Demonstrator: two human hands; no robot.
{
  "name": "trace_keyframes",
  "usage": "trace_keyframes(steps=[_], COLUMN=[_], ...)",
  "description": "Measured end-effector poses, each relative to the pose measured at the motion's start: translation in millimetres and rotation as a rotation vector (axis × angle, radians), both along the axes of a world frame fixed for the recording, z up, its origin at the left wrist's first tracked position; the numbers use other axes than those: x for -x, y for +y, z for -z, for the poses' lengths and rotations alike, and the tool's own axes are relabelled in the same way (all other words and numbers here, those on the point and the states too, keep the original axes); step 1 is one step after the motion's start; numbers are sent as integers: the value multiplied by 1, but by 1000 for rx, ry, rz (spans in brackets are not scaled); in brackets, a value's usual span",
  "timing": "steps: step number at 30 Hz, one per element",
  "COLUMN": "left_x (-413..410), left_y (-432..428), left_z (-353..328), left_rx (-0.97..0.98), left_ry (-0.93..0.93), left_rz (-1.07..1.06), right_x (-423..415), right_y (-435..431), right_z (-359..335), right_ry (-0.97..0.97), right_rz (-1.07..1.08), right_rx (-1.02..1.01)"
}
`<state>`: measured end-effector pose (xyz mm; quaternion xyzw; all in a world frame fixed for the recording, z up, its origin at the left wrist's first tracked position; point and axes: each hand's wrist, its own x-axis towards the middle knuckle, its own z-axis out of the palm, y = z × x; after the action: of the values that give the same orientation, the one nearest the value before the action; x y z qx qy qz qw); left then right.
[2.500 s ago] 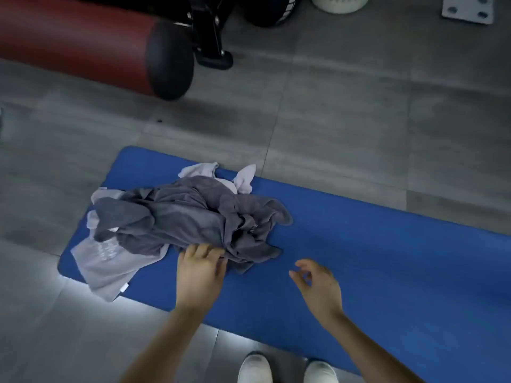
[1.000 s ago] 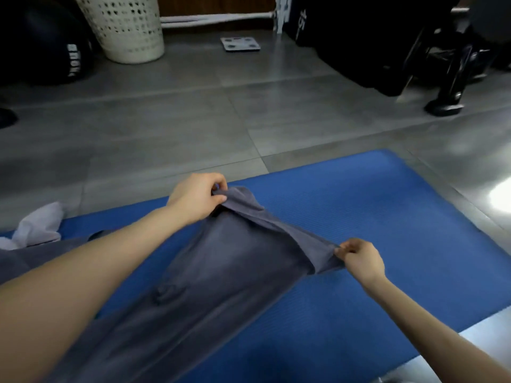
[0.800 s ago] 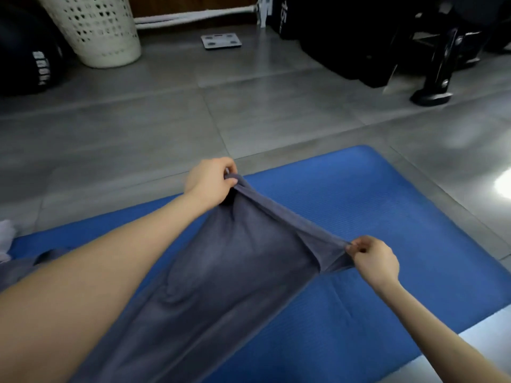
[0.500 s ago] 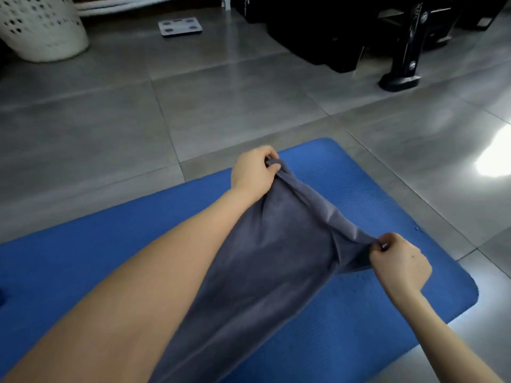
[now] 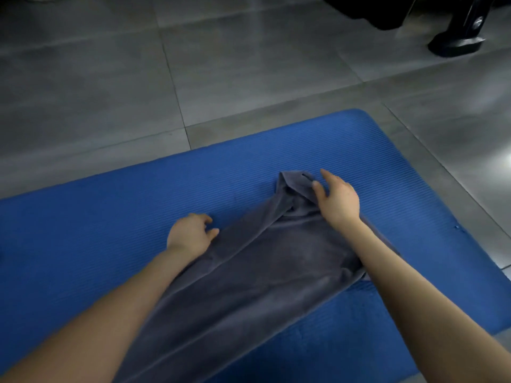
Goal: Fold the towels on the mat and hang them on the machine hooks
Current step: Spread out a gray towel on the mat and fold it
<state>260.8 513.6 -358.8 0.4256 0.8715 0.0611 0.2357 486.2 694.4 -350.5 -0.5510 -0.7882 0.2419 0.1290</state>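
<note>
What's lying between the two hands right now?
In the head view, the bunched dark grey towel, lying on the blue ribbed foam mat, fills the stretch from left hand to right hand.

Both forearms bare to frame edge; L hand (image 5: pixel 190 236) & R hand (image 5: pixel 338 201) bare too.

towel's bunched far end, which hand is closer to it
Right. The right hand lies on the towel right at its bunched end; the left hand sits at the towel's left edge, nearer the person.
</note>
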Motion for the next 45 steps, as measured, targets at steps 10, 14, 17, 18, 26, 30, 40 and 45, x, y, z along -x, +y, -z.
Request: trace_keyframes(steps=[10, 14, 17, 18, 26, 30, 40, 45], left_x=[5, -5, -7, -4, 39, 62, 25, -52], left_y=[-16, -22, -25, -26, 11, 53, 47, -13], left_z=[22, 25, 13, 8, -69, -81, -9, 12], left_rx=[-93, -150, -202, -228, -434, -441, -495, -491], left_ry=[-65, -80, -133, -168, -141, -23, 319, 110], left_rz=[36, 56, -8, -30, -25, -46, 277, 542], right_x=[15, -28, -52, -57, -31, 8, -65, -135], right_y=[30, -2, -18, -20, 3, 40, 10, -28], right_z=[0, -7, -7, -9, -89, -107, -10, 22], right_ry=[-133, 76, 230, 287, 264, 338, -143, -251], right_rz=[-63, -54, -40, -29, -13, 91, 119, 394], right_rx=[60, 28, 127, 164, 111, 0, 65, 113])
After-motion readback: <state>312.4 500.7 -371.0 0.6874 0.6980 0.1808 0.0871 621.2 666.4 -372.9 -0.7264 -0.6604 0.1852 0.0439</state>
